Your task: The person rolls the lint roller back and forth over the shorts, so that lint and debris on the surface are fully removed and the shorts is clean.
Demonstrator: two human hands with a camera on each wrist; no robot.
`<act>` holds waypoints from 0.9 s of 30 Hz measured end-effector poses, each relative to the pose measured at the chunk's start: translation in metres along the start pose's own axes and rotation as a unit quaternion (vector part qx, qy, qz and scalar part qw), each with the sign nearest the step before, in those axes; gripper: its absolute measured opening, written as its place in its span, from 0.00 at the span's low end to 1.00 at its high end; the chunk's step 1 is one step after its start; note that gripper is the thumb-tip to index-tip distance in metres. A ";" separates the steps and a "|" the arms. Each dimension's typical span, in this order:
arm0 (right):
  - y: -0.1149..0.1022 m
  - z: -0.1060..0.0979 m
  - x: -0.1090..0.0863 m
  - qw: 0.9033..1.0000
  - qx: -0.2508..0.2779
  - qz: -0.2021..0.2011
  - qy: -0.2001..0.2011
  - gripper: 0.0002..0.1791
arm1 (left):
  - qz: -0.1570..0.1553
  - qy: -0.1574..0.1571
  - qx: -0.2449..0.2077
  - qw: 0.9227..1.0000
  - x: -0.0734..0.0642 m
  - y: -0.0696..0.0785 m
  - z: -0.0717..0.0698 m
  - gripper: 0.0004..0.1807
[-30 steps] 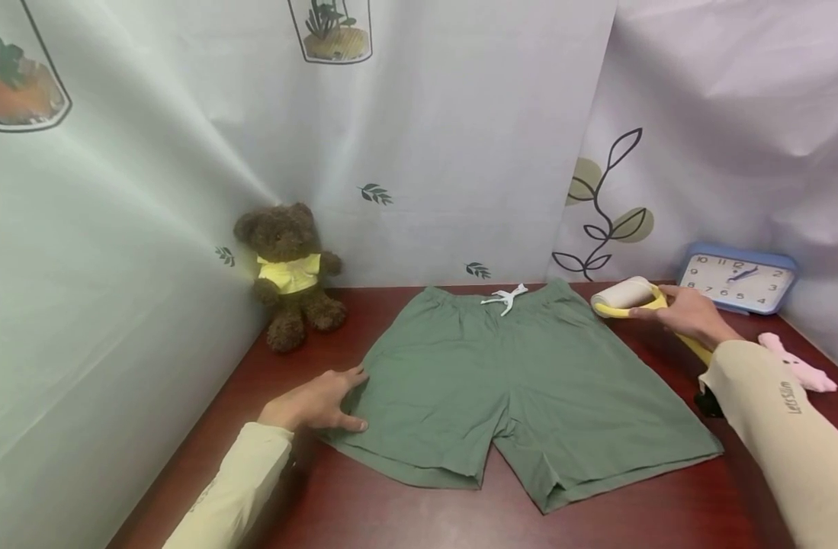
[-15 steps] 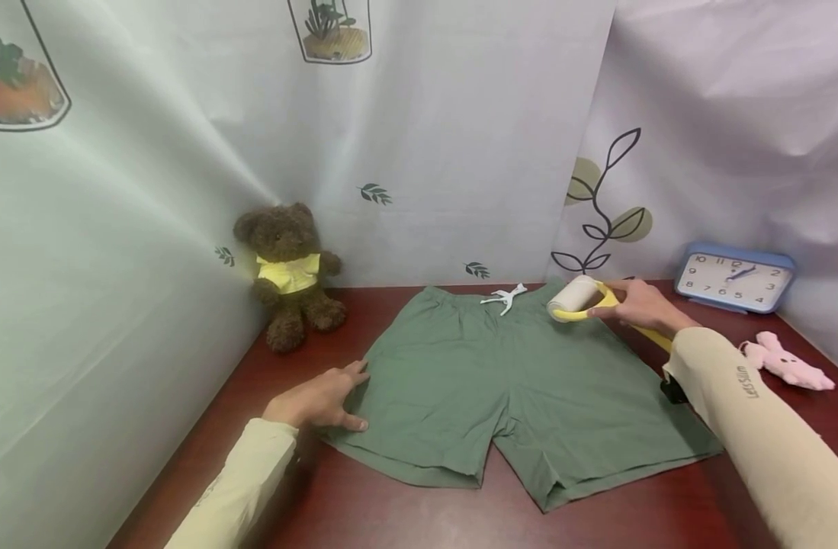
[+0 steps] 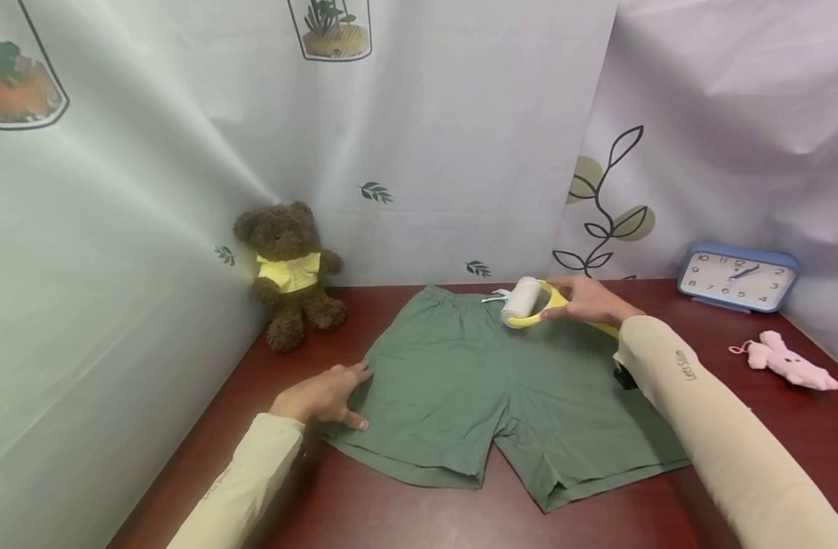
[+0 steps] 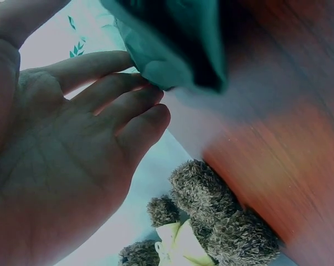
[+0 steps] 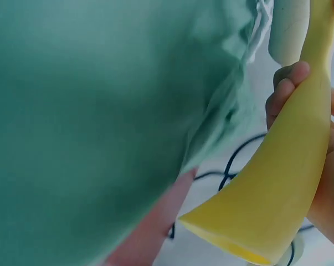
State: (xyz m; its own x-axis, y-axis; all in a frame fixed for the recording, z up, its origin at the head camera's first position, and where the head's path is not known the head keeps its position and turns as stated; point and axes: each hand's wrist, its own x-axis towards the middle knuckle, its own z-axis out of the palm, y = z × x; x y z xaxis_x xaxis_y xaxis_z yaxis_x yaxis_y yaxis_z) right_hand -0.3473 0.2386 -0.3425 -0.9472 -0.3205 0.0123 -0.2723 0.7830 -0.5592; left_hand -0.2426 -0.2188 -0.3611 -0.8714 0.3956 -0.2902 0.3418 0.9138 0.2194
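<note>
The green shorts (image 3: 432, 389) lie flat on the red counter (image 3: 446, 526), with the waist at the far end. The right hand (image 3: 589, 300) has its fingers wrapped around the yellow handle of a roller (image 3: 521, 299), up by the waist of the shorts. I can't tell if the white roll is touching the cloth. The left hand (image 3: 328, 395) isn't gripping anything. Its fingers are spread and loose, with the tips at the side edge of the shorts.

The white string (image 3: 496, 298) is right next to the roll. If the roll is sticky, it could grab the string and pull it along. The waist is all bumpy, so a hard push could bunch it up. The left hand looks too light to hold the cloth down, so the shorts might slide. The bottom of one leg has a fold, and rolling over that could make a crease. The right sleeve (image 3: 686, 412) hangs over the other leg and might drag it crooked.
</note>
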 end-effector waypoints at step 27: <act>-0.119 0.101 0.082 0.994 -0.004 -0.093 -0.053 0.42 | -0.014 -0.009 0.037 0.999 0.003 0.013 -0.001 0.48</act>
State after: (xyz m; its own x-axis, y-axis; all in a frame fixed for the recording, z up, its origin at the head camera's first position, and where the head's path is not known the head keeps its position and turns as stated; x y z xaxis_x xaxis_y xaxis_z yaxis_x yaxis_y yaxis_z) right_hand -0.3754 0.0653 -0.3580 -0.8573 -0.5141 0.0269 -0.4425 0.7091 -0.5490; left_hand -0.2411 -0.2059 -0.3578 -0.8746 0.3707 -0.3127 0.3426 0.9286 0.1425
